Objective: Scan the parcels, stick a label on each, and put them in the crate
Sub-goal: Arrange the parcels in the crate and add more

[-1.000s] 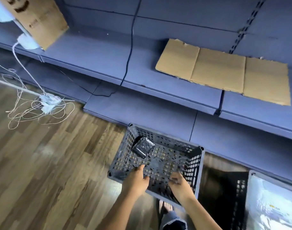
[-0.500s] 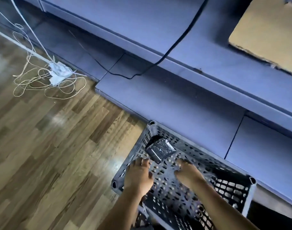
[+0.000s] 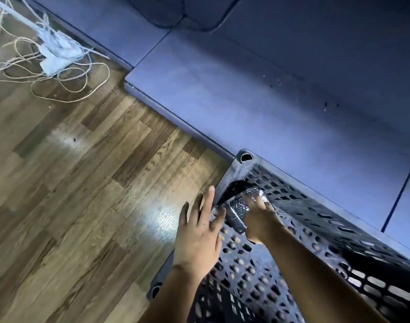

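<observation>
Right grip [image 3: 261,221] curled round silver bubble-wrap parcel [image 3: 237,214], holding it inside crate [image 3: 315,206] at far left corner. Left grip [image 3: 198,231] wide, fingers straight and spread, holding nothing, over crate's left rim; one fingertip just beside parcel, cannot tell if touching. Dark perforated crate lies along blue shelf base [image 3: 245,101], beside wood floor [image 3: 82,183]. White cord tangle [image 3: 48,59] on floor, well apart, far left.
</observation>
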The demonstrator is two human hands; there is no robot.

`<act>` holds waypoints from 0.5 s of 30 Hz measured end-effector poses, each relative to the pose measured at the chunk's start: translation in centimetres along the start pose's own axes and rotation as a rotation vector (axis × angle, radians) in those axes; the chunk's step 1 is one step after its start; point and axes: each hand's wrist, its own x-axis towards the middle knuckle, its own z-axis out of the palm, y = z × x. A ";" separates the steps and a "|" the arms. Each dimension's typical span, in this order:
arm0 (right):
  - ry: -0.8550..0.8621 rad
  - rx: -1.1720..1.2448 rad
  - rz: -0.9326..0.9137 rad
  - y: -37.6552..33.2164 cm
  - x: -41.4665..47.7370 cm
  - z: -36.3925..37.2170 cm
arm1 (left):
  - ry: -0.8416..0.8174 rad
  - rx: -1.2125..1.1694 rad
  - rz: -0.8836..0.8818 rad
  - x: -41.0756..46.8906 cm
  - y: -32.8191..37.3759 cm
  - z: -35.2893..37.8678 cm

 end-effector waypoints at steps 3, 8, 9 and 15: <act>0.032 -0.051 0.001 1.0 2.2 0.6 | 0.052 -0.029 0.007 0.3 0.0 0.8; 0.139 -0.171 -0.046 1.9 4.6 1.9 | 0.078 0.010 0.006 0.4 -0.2 1.1; 0.160 -0.177 -0.021 1.8 4.6 1.7 | 0.082 0.014 0.009 0.5 -0.2 1.0; 0.209 -0.112 0.015 0.8 1.9 4.4 | 0.030 -0.001 -0.024 0.3 -0.3 0.6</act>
